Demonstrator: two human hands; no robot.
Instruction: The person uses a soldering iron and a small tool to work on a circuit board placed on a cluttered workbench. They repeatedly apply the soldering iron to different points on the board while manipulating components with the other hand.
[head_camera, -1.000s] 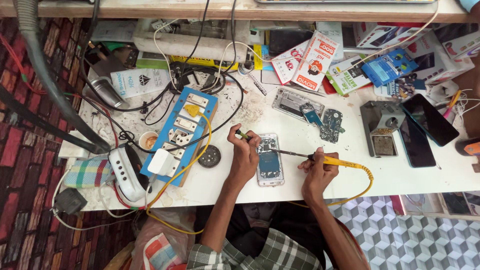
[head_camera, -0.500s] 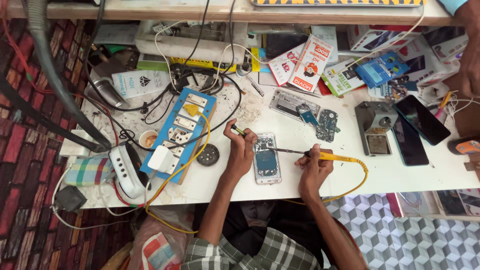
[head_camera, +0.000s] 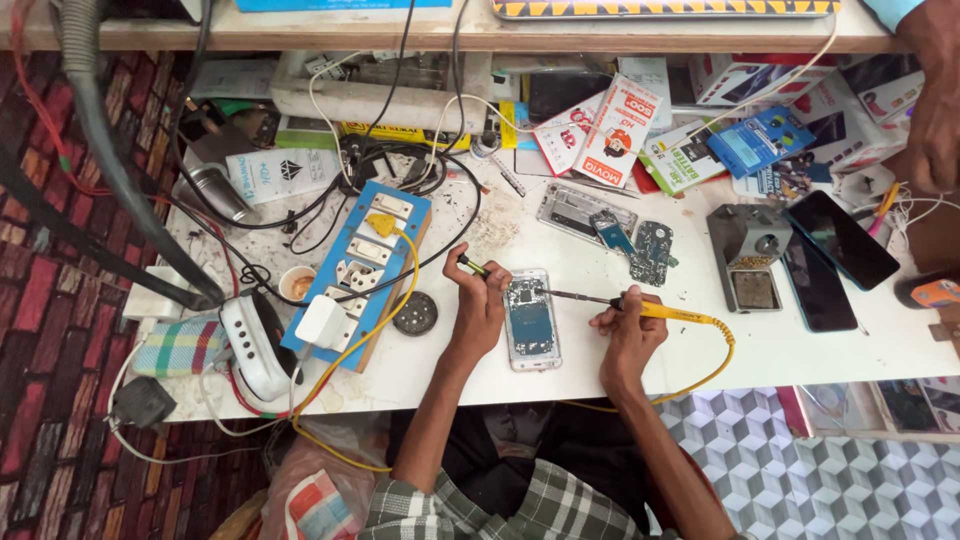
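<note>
Left hand (head_camera: 480, 300): closed around a small dark-handled tool (head_camera: 470, 265), its tip slanting up and left; the hand rests on the desk just left of the opened phone.
Right hand (head_camera: 628, 325): gripping a soldering iron (head_camera: 640, 307) by its yellow handle; the thin metal tip reaches left and meets the phone's upper edge.
Opened phone (head_camera: 530, 320): lies flat and upright on the white desk (head_camera: 800, 350) between the two hands, back cover off, circuit parts at the top and a bluish battery area below.
Yellow cable (head_camera: 715, 345): runs from the iron's handle to the right, loops down and goes over the desk's front edge.
Blue socket board (head_camera: 355, 270): lies slanted left of the left hand, with white sockets, a white plug and a yellow wire across it.
Round black disc (head_camera: 414, 313): on the desk between the socket board and the left hand.
Spare circuit boards (head_camera: 652, 252): above and to the right of the phone, beside a clear phone frame (head_camera: 570, 208).
Metal holder (head_camera: 748, 262): grey block with a square tray, right of the boards.
Dark phones (head_camera: 838, 240): two black slabs lying side by side at the right end of the desk.
Another person's hand (head_camera: 935, 110): at the far right edge, over the boxes, well apart from the work.
Packets and boxes (head_camera: 620, 135): red, white and blue, crowded along the back of the desk.
</note>
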